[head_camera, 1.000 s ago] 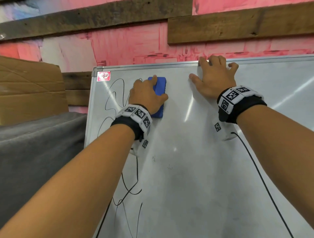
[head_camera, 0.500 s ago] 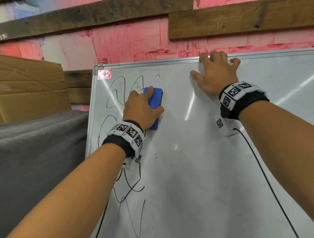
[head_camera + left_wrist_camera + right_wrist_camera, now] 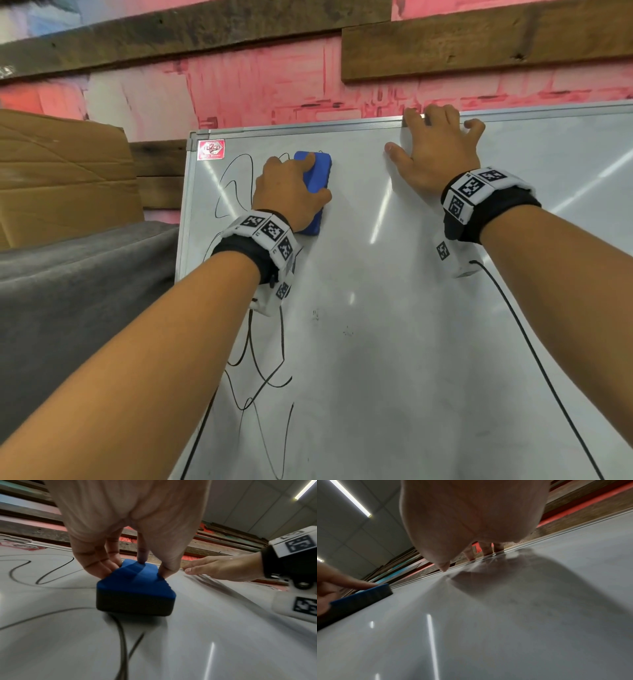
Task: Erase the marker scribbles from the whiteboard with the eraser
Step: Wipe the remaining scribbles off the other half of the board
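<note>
A whiteboard [image 3: 411, 342] leans against the wall, with black marker scribbles [image 3: 282, 342] running down its left part. My left hand [image 3: 291, 192] grips a blue eraser [image 3: 317, 178] with a dark felt underside and presses it flat on the board near the top left; in the left wrist view fingers and thumb pinch the sides of the eraser [image 3: 137, 588]. Scribble lines lie left of and below it. My right hand [image 3: 435, 154] holds the board's top edge, fingers hooked over the metal frame and thumb on the surface. The board below this hand is wiped.
A red sticker [image 3: 211, 149] marks the board's top left corner. A cardboard box [image 3: 61, 171] and a grey cloth [image 3: 85, 291] lie left of the board. A thin black cable [image 3: 531, 359] hangs from my right wrist across the board. Behind is a pink wall with dark wooden planks.
My left hand slid the eraser down the board half a second ago and has now pushed it back up near the top edge. The right hand has stayed on the frame.
</note>
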{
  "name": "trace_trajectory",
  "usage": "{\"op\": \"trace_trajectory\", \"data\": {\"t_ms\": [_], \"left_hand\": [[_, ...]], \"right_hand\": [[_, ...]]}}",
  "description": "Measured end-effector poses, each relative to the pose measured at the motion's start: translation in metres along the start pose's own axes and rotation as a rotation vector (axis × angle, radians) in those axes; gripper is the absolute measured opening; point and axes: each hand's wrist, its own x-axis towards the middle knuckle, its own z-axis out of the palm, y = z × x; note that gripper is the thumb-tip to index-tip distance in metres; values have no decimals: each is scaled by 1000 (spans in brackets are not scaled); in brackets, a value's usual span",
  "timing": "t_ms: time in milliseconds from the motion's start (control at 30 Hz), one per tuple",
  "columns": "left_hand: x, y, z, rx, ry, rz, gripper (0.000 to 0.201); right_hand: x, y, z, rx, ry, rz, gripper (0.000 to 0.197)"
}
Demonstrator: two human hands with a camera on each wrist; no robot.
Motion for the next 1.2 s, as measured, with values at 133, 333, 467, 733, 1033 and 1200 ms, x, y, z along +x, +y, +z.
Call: {"op": "trace_trajectory", "data": {"t_ms": [133, 333, 467, 733, 1033, 1200], "left_hand": [[-41, -13, 3, 6, -20, -8, 68], [-104, -34, 16, -3, -71, -59, 72], [-124, -39, 23, -20, -70, -70, 70], [-93, -29, 19, -11, -32, -91, 71], [-116, -29, 20, -52, -31, -108, 70], [-180, -54, 32, -47, -91, -132, 70]], "right_hand": [[-1, 2, -1, 4, 4, -8, 62], [-2, 0, -4, 19, 14, -6, 59], [-2, -1, -7, 17, 11, -1, 57], [3, -2, -13, 28, -6, 5, 54], [-1, -1, -13, 20, 29, -7, 56], [-3, -4, -12, 31, 32, 2, 57]]}}
